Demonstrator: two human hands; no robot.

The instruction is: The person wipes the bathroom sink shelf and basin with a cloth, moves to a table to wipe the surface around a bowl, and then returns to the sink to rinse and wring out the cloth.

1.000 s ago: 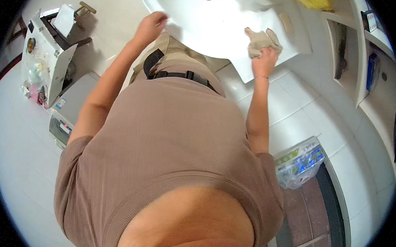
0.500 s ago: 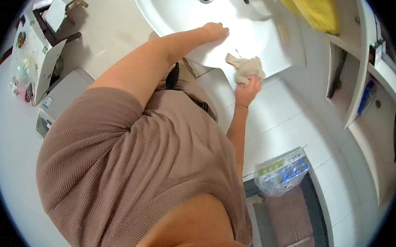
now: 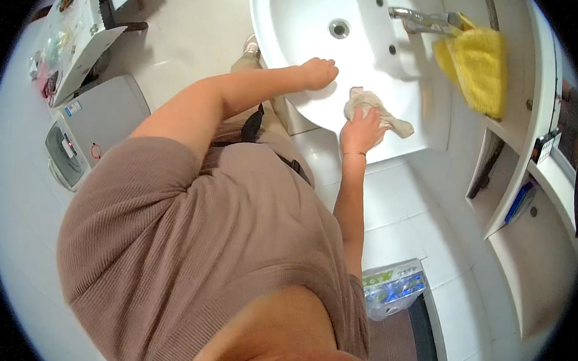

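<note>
A beige cloth (image 3: 398, 126) lies crumpled on the right-hand corner of the white sink (image 3: 294, 52). My right hand (image 3: 362, 129) presses down on this cloth, its fingers gripping part of it. Over the near part of the basin is my left hand (image 3: 321, 73), its fingers curled in with nothing visible in them. The drain (image 3: 339, 29) lies beyond my left hand, and the metal faucet (image 3: 425, 20) stands at the sink's far right side.
A yellow towel (image 3: 484, 69) hangs beside the faucet. White shelves (image 3: 511, 190) line the right. Below the sink's right corner is a plastic-wrapped package (image 3: 394, 288). At left are a grey-lidded machine (image 3: 108, 111) and a cluttered white table (image 3: 83, 26).
The view has shifted, bringing the faucet into sight. My right hand has moved farther onto the sink with the cloth, whose loose end now points right. My left hand remains curled.
</note>
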